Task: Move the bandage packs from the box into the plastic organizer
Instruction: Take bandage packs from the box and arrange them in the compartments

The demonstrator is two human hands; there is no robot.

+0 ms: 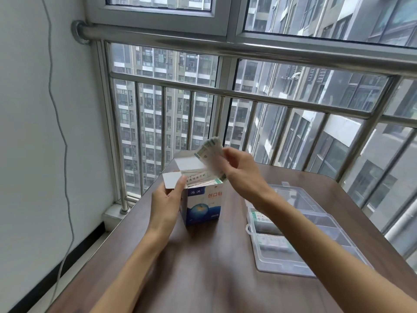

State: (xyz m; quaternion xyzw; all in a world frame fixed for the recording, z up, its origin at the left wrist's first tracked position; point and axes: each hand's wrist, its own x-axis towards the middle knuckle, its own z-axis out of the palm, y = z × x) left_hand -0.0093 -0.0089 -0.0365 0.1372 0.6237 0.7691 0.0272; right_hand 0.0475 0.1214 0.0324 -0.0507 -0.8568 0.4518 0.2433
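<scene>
Head view shows the right hand (pixel 237 168) pinching a fanned bundle of bandage packs (pixel 211 154) just above the open box (pixel 203 204), which the left hand (pixel 167 199) grips; light, floppy and probably slippery, they want a mid-stack pinch before crossing to the plastic organizer (pixel 300 231) right of the box.

The box (pixel 204 205) front shows red Chinese characters "创口贴"; other print is too small to read.

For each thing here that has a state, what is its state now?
box: upright, top flaps open, packs inside
bandage packs: bundle lifted above box
right hand: pinches the bundle
left hand: holds the box
plastic organizer: lid open, some packs inside
</scene>
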